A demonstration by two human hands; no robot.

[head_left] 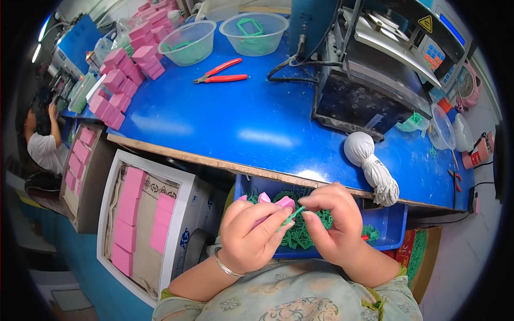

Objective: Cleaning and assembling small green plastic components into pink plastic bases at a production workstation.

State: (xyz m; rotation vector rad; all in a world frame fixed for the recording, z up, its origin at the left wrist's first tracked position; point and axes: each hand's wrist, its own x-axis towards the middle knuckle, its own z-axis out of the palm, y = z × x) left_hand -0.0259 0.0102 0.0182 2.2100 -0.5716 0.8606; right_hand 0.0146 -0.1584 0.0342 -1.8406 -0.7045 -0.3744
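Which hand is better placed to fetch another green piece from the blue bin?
Right, probably. The right hand pinches only the small green piece and hovers over the blue bin, while the left hand is wrapped around the pink box.

The surface (257,123) is a blue-topped bench with a worn wooden front edge. Directly on it:

- Two clear plastic bowls (188,41) at the far side, each containing green parts.
- Red-handled pliers (222,73), lying flat just in front of the bowls.
- Stacked pink boxes (126,75) along the left end.
- A dark machine (375,69) with a keypad on the right half, with black cables (289,67) running from it across the top.
- A knotted white cloth bundle (369,160) near the front edge.
- Further clear cups (441,128) at the far right.
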